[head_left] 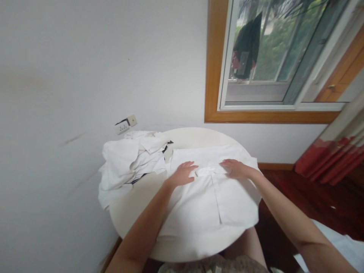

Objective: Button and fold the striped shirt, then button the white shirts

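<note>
A white shirt (196,208) lies spread on a round off-white table (136,212), its collar area near the middle and a front opening running down toward me. My left hand (183,174) rests on the cloth left of the collar area, fingers apart, gripping nothing visible. On the other side of the collar area, my right hand (235,169) lies on the shirt with its fingers stretched out. Part of the fabric under both hands is hidden.
A loose heap of white clothes (122,163) with black-striped trim covers the table's left side and hangs over its edge. Behind it is a wall socket (122,127). A wood-framed window (214,76) and a red-and-cream curtain (327,155) stand at the right. White cloth (338,242) lies low at the right.
</note>
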Demonstrator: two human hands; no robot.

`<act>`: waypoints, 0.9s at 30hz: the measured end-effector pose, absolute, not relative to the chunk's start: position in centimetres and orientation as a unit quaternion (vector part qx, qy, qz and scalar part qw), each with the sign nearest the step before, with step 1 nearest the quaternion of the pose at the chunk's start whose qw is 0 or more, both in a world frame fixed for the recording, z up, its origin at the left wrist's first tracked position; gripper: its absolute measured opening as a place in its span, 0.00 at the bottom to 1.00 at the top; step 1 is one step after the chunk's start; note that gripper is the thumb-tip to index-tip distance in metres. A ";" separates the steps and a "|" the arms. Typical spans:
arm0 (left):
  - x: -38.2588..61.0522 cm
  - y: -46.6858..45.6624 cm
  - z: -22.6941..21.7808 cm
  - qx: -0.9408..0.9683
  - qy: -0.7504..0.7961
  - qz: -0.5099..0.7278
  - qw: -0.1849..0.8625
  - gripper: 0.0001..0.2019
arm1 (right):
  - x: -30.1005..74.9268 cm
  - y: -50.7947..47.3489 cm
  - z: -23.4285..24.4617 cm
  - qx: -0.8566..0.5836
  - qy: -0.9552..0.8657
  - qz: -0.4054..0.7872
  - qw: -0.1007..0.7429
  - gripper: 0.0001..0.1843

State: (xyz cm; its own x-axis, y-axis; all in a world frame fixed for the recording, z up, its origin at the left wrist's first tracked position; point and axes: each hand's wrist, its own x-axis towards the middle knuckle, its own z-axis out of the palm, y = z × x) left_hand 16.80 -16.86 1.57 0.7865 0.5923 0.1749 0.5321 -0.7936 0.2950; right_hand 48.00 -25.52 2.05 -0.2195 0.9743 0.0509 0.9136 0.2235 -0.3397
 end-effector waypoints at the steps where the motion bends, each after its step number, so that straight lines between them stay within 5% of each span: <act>1: 16.7 -16.7 1.0 0.939 0.307 0.122 0.096 0.26 | 48.4 -25.0 1.2 -0.612 -0.773 0.110 0.127 0.30; 7: 17.3 -16.6 1.4 0.915 0.377 0.135 0.042 0.16 | 50.0 -24.2 1.3 -0.616 -0.763 0.092 0.170 0.16; 16: 15.8 -14.7 8.9 0.931 0.282 0.093 0.211 0.16 | 51.7 -23.6 11.9 -0.589 -0.760 0.224 0.157 0.21; 19: 16.6 -11.7 11.8 0.915 0.353 0.134 0.143 0.15 | 50.8 -20.6 14.3 -0.636 -0.746 0.086 0.175 0.19; 22: 18.6 -9.8 13.3 0.852 0.489 0.185 -0.034 0.15 | 48.2 -17.0 14.1 -0.681 -0.684 -0.074 0.250 0.15; 27: 22.1 -11.2 8.8 0.832 0.463 0.237 -0.192 0.27 | 42.9 -14.1 8.1 -0.614 -0.745 -0.048 0.258 0.24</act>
State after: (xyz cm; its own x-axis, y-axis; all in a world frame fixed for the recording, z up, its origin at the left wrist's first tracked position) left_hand 22.14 -11.17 8.76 0.4595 0.6788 0.5727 0.8613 -0.4980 -0.1008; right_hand 42.88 -14.13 8.06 -0.1137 0.8893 0.4429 0.9384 0.2425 -0.2460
